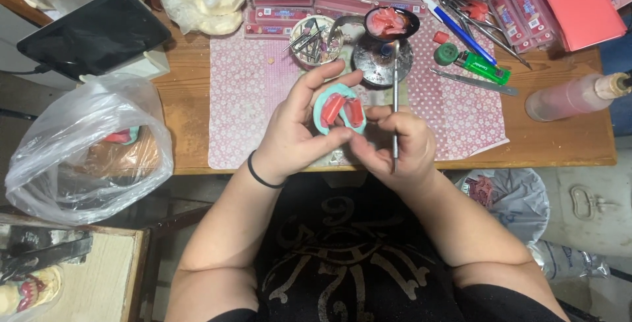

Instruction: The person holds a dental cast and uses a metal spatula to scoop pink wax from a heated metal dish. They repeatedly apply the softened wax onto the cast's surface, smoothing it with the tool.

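Observation:
My left hand [296,128] cups a teal dental cast [338,111] with red wax on top, held over the table's front edge. My right hand [395,148] touches the cast's right side and grips a thin metal wax tool [395,98] that stands upright, its tip reaching toward a small black dish of red wax [391,23]. A black band circles my left wrist.
A pink dotted mat [250,98] covers the wooden table [566,141]. On it sit a cup of burs [313,39], a round metal burner [375,62], metal instruments [474,82], a green lighter [484,69], pink boxes [289,6]. A pink bottle [573,96] lies right; a clear plastic bag [85,151] and black tablet [95,32] left.

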